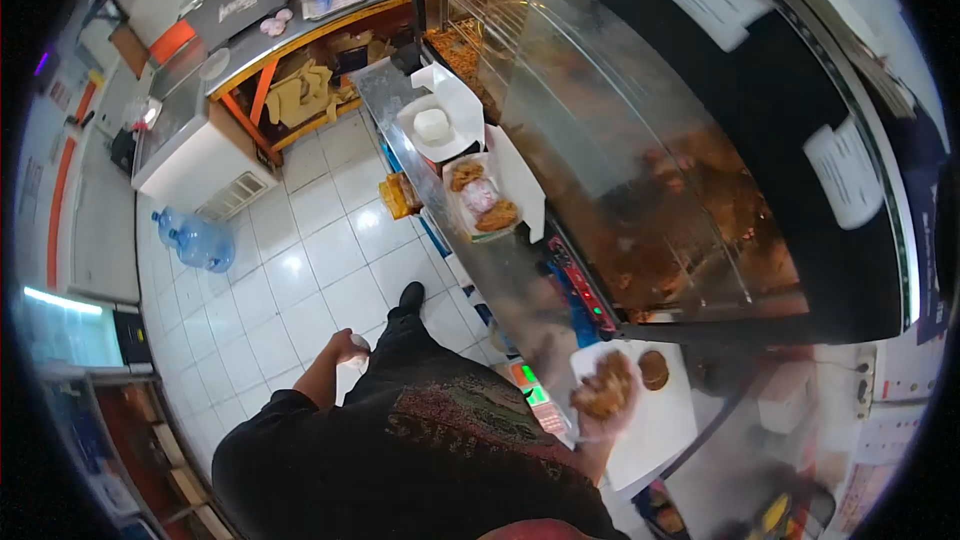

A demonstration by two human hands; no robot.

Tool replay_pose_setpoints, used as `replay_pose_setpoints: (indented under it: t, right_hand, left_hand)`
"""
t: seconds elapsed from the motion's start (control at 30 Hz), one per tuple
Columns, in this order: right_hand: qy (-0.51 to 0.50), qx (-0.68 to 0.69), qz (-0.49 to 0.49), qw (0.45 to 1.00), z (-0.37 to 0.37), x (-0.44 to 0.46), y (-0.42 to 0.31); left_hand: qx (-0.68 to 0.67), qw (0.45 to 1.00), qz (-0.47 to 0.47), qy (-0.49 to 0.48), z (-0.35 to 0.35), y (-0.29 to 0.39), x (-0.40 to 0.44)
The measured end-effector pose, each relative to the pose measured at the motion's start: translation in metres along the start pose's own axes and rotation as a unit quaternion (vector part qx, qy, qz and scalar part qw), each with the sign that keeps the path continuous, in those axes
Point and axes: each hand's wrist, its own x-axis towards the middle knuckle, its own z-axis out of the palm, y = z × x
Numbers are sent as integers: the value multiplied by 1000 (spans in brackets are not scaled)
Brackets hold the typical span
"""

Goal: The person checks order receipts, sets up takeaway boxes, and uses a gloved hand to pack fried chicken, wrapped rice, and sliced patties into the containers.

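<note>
My right hand [608, 422], blurred by motion, is closed on a piece of fried chicken [603, 385]. Beneath the chicken is a white tray [583, 356], on or beside a digital scale [530, 385] with green displays. Down at my left side, my left hand [346, 347] is closed around something white and small that I cannot make out. An open white carton [517, 173] on the metal counter holds fried chicken pieces and a wrapped pinkish-white bundle [480, 197]. Behind it, another open carton [450, 95] contains a round white tub [432, 126].
A glass-fronted heated cabinet [640, 140] stands along the counter [400, 110]. Right of the chicken, a brown round thing [654, 370] lies on a white board [650, 440]. Blue water bottles [203, 244] and a white freezer [205, 160] stand on the tiled floor.
</note>
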Motion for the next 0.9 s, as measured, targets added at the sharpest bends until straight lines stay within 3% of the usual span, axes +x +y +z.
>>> replay_pose_setpoints:
  t: [0.07,0.13,0.2,0.27,0.33,0.4,0.43,0.53,0.57,0.6,0.63,0.67,0.73,0.77,0.8,0.83,0.9]
  right_hand:
    - [-42,-32,85,995,64,40,64]
    - [-161,-97,89,978,142,82,126]
    - [-146,-122,98,977,203,140,182]
    - [-145,-206,54,966,285,181,224]
    - [-185,-350,-161,904,326,235,269]
    - [-185,-477,-229,828,356,284,299]
    - [-181,-474,-236,829,361,295,320]
    - [-221,-711,-271,610,358,320,361]
    - [-211,-778,-279,521,358,329,358]
    - [-193,-838,-279,427,358,337,346]
    - [-173,-889,-267,328,357,339,331]
    - [-148,-891,-275,329,357,328,318]
    - [-76,-648,-327,684,378,280,296]
    - [-65,-577,-327,746,407,230,266]
    - [-55,-500,-327,800,427,191,236]
    - [-155,-293,-457,825,423,188,228]
    - [-184,-88,-607,768,425,161,199]
  left_hand:
    - [-46,998,0,-33,-27,-14,39]
    - [2,999,23,35,-63,-20,69]
    - [-11,998,51,29,-113,-22,91]
    - [-122,991,4,56,-150,-29,112]
    - [-125,987,33,91,-182,-44,127]
    - [-204,969,18,139,-210,-63,129]
    - [-238,960,19,143,-210,-87,146]
    - [-367,924,-11,102,-203,-134,164]
    - [-413,906,52,70,-197,-149,169]
    - [-395,916,8,71,-198,-147,165]
    - [-523,852,8,33,-182,-166,180]
    - [-422,903,-37,74,-179,-151,166]
    - [-331,941,-46,57,-177,-136,159]
    - [-308,950,-39,43,-178,-133,159]
    - [-289,956,-29,28,-179,-125,164]
    - [-273,962,-21,13,-178,-116,170]
    - [-247,969,1,-7,-185,-101,183]
